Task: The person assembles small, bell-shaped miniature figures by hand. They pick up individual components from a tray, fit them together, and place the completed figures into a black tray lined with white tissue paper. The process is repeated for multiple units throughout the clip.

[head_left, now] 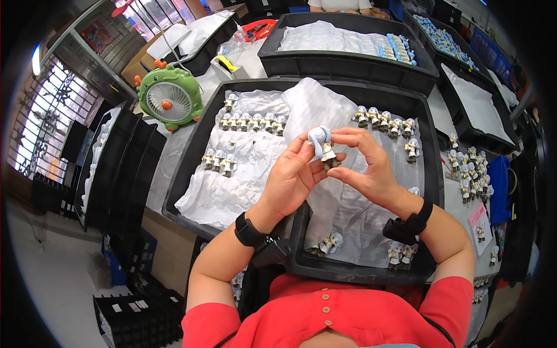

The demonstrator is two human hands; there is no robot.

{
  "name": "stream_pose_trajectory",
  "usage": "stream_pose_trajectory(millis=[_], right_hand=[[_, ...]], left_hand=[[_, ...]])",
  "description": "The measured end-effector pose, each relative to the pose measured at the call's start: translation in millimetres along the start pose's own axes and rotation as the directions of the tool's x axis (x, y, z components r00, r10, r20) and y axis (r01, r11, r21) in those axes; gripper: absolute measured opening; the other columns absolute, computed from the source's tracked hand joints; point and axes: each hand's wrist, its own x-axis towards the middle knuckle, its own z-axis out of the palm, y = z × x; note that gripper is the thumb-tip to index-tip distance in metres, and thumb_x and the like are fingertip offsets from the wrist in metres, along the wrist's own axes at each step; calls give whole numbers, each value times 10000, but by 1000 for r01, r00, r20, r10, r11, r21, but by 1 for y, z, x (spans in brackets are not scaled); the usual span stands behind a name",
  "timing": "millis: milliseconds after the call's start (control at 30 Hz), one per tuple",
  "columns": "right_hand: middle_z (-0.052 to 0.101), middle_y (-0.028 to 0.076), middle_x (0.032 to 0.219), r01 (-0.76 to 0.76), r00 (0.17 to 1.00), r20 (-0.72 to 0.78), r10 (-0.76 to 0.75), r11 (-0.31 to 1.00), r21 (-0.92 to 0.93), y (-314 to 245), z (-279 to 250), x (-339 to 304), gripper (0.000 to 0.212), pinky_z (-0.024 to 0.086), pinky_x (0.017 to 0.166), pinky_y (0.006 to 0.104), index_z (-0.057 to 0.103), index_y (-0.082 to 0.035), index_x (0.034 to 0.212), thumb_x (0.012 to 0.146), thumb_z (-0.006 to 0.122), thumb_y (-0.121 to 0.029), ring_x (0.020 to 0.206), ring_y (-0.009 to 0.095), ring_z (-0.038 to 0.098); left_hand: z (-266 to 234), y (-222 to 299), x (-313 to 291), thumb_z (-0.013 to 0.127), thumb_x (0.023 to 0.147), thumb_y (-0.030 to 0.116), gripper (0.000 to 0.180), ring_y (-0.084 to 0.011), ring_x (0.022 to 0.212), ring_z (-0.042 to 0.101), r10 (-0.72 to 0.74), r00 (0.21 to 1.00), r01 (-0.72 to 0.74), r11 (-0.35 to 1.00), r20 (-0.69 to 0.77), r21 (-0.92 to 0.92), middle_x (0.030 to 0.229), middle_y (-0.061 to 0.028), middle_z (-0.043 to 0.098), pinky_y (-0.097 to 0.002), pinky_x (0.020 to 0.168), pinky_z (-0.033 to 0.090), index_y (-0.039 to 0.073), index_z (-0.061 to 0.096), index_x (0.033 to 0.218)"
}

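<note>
Bright, even lighting overall, with daylight pouring in through the barred window far left of the left hand and blown out to white there. Soft, faint shadows only under the hands on the white sheet. Mild glare on the black tray rim beyond the hands. Sharp in the middle; strongly bent toward the edges, with a dark round vignette and slight softness at the rim.
</note>
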Motion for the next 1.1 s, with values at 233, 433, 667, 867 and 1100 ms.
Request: stream_pose_trajectory(millis=[233, 433, 667, 867, 1100], right_hand=[[627, 94, 998, 6, 999, 32, -7, 1000, 19, -5, 0, 2, 247, 453, 826, 334, 632, -44, 930, 702, 726, -52, 962, 253, 581], [655, 81, 893, -62, 998, -28, 63, 998, 29, 1, -4, 2, 69, 460, 738, 267, 650, -20, 830, 775, 675, -53, 830, 170, 612], [660, 71, 873, -80, 994, -66, 83, 996, 48, 4, -7, 5, 78, 459, 706, 255, 649, -16, 835, 798, 658, -84, 778, 147, 603], [662, 74, 873, -107, 993, -48, 108, 994, 21, 15, -6, 6, 78, 464, 700, 253, 649, -15, 831, 799, 658, -86, 774, 141, 605], [641, 63, 807, -145, 986, -88, 143, 989, -12, 23, -17, 5, 74, 471, 675, 244, 650, -8, 831, 790, 657, -69, 723, 126, 593]], left_hand=[[4, 5, 1, 575, 895, 164, 449, -162, 1000, 575, 77, 995, -71, 992, -58, 104, 1156, -96, 555, -316, 847, 496, 88, 384, 1294], [-15, 40, 1, 605, 872, 138, 396, -138, 853, 610, 231, 954, -128, 891, -192, 436, 1043, -89, 578, -278, 771, 514, 63, 444, 1226], [-91, 96, -14, 686, 776, 119, 353, -96, 782, 603, 249, 935, 205, 199, -252, 958, 890, -57, 616, -233, 651, 476, 25, 556, 1091], [-143, 88, -29, 735, 647, 160, 405, -250, 820, 625, 171, 918, 394, -307, -357, 866, 840, -144, 637, -342, 713, 491, 43, 610, 1014], [-168, 78, -12, 739, 618, 149, 377, -306, 835, 619, 109, 972, 237, -450, -210, 861, 887, -157, 642, -368, 749, 491, 47, 642, 967]])
